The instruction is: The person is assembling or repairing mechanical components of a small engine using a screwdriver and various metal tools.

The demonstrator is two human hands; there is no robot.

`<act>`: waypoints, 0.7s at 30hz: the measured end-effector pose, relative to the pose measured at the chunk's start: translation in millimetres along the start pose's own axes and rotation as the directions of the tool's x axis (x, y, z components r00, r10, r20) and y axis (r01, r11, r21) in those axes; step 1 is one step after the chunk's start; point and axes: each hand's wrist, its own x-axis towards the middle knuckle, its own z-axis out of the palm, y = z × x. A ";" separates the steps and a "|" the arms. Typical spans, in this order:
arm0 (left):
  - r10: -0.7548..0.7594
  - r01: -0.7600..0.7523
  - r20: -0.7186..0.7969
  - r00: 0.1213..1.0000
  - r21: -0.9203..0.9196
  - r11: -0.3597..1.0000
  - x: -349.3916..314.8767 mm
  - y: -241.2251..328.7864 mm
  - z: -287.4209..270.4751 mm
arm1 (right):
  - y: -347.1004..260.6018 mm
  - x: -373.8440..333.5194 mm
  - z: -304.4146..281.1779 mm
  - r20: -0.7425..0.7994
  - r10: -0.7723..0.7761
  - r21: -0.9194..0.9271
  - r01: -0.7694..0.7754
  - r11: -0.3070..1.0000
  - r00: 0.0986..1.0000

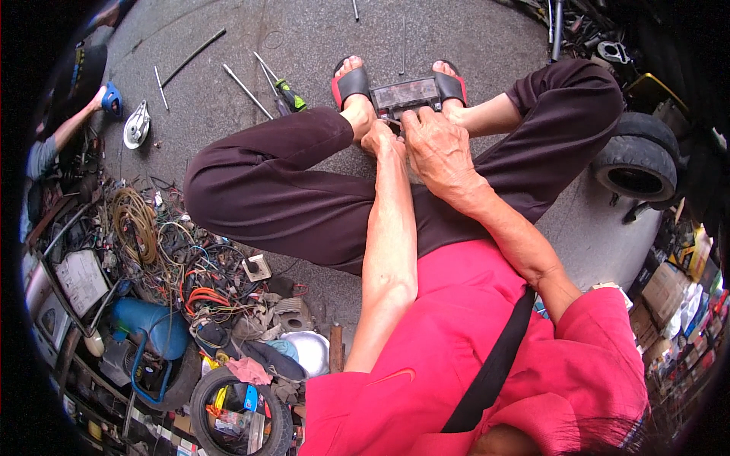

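A dark, box-shaped battery (405, 94) lies on the ground between my two sandalled feet, a small red spot showing at its near left corner. My left hand (382, 138) is closed at that corner, around something small that I cannot make out. Beside it, my right hand (439, 146) comes down on the battery's near edge with bent fingers pressed together. Its fingertips are partly hidden, and so is whatever they pinch. The two hands nearly touch.
Left of my feet lie a green-handled screwdriver (289, 94), metal rods (245, 90) and a silver metal cover (137, 125). Another person's hand (100, 99) shows at far left. Tangled wires (179, 254) and a tyre (204, 406) fill the lower left; stacked tyres (635, 167) stand right.
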 end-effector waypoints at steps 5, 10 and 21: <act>0.013 -0.006 -0.061 0.998 0.104 0.995 -21.5 -3.5 0.9 | 4.8 2.0 0.5 -0.035 -0.033 0.056 0.035 0.998 0.999; 0.022 0.001 -0.104 0.994 0.209 0.978 -45.1 -5.0 5.1 | 13.2 -0.9 1.4 -0.040 0.054 0.077 -0.050 0.996 0.998; 0.219 -0.089 0.401 0.889 -0.318 0.944 -104.3 97.3 -4.0 | 17.5 13.0 -56.3 0.135 -0.137 0.710 0.000 0.704 0.981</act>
